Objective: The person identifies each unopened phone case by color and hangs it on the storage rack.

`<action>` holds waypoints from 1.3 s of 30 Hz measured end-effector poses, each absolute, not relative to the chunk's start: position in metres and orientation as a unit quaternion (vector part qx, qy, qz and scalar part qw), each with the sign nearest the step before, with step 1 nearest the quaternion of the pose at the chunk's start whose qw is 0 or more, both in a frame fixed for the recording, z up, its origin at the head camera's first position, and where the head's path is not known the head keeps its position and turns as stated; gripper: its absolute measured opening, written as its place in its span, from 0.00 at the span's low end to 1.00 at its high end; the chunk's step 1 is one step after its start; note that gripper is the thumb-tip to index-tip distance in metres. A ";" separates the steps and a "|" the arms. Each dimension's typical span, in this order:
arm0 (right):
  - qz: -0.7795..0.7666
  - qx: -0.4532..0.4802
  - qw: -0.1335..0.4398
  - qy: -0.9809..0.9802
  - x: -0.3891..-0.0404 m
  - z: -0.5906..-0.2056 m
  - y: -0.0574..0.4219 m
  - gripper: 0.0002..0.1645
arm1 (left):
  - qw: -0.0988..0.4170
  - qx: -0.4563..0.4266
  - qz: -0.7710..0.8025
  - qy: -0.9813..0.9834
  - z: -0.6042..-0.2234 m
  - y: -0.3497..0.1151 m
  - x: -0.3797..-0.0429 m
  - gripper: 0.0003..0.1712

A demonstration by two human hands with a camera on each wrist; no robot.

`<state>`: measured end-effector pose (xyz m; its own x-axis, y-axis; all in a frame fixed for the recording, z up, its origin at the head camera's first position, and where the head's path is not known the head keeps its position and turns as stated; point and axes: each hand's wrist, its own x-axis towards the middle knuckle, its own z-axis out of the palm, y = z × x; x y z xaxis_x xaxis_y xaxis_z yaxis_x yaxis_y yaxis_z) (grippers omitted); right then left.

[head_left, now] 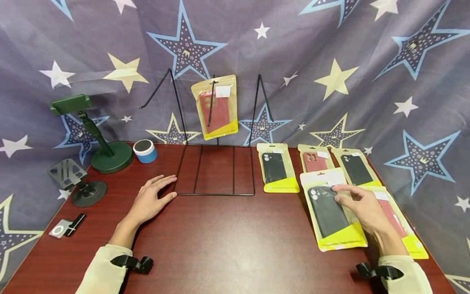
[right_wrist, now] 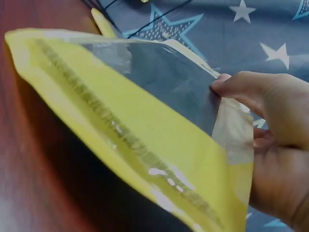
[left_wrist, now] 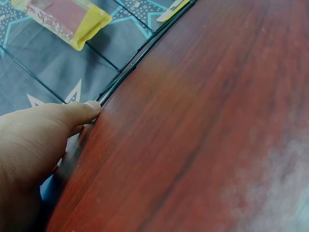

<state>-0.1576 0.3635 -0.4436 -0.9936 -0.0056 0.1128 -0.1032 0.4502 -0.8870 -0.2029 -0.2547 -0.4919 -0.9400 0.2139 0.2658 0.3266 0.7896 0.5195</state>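
My right hand (head_left: 361, 206) pinches the right edge of a clear-fronted pouch (head_left: 328, 214) holding a black phone case. In the right wrist view the thumb lies over the front of the pouch (right_wrist: 125, 116), whose yellow bottom end is lifted off the table. My left hand (head_left: 150, 200) rests on the table, fingers extended, at the left side of a black wire display rack (head_left: 216, 194). Seen from the left wrist, the thumb tip (left_wrist: 92, 105) touches the rack's base wire. A pouch with a red phone case (head_left: 214, 108) hangs on the rack's middle hook.
Right of the rack lie more pouches: a black-case one (head_left: 274, 167), a red one (head_left: 313, 159), another black one (head_left: 356, 167) and a red one (head_left: 393, 216) beneath my right hand. At left stand a green phone stand (head_left: 111, 157), grey stand (head_left: 89, 194) and blue-white round container (head_left: 145, 152).
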 end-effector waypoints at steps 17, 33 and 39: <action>0.672 0.084 0.166 -0.716 -0.170 -0.401 0.309 0.16 | 0.095 -0.143 -0.292 -0.941 -0.491 -0.253 -0.203 0.31; 0.704 0.187 0.205 -0.654 -0.177 -0.368 0.263 0.19 | 0.093 -0.140 -0.293 -0.941 -0.491 -0.254 -0.202 0.31; 0.715 0.209 0.208 -0.634 -0.174 -0.357 0.249 0.21 | 0.094 -0.141 -0.294 -0.941 -0.489 -0.254 -0.201 0.30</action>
<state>-0.1736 0.2493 -0.3570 -0.8265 0.0332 0.5620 -0.5619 -0.1105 -0.8198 -0.2014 -0.2538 -0.4894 -0.9429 0.2094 0.2591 0.3197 0.7873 0.5272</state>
